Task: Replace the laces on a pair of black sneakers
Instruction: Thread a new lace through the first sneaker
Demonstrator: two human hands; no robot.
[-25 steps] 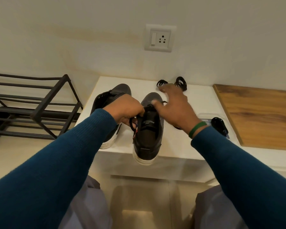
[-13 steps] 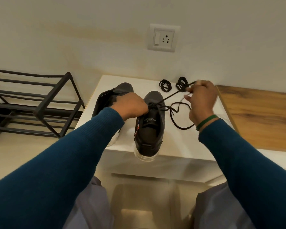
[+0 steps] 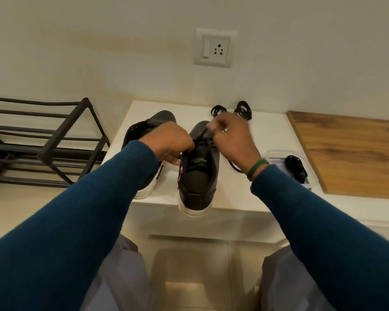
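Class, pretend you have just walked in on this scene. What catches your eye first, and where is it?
At centre lies a black sneaker, its heel overhanging the white ledge. The left hand grips it while the right hand pinches its lace. Above them, a wall socket stands out.

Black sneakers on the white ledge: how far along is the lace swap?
Nothing looks finished yet. In hand: the left hand grips the nearer sneaker while the right hand pinches a lace at its eyelets; going in or coming out, I cannot tell. Left: the other sneaker, untouched beside it, two coiled laces at the back and a lace bundle in a clear packet.
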